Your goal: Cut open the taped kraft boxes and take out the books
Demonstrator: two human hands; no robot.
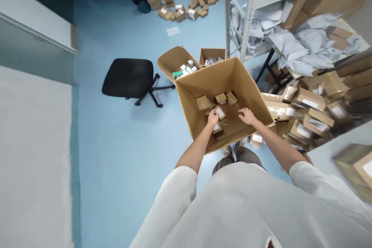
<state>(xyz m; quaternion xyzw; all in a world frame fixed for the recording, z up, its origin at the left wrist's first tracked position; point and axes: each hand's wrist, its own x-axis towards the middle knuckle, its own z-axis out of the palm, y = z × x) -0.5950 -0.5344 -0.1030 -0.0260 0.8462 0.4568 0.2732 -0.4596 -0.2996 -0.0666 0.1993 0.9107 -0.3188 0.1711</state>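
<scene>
Both of my hands reach into a large open cardboard carton (186, 102). My left hand (213, 117) is closed at the near corner of a small cardboard box (221, 114) with a white label. Just below that hand lies another labelled small box (216, 128). My right hand (247, 116) is over the carton's right side with fingers apart, holding nothing. Farther back on the carton's bottom rest a plain small box (203, 103) and two brown boxes, one in the middle (221, 98) and one to the right (231, 98).
Behind the carton stand an open box of small white and green packs (171, 60) and another open box (213, 52). A black chair (128, 77) is to the left. Metal shelving (247, 19), grey bags (314, 42) and piled parcels (309, 100) crowd the right.
</scene>
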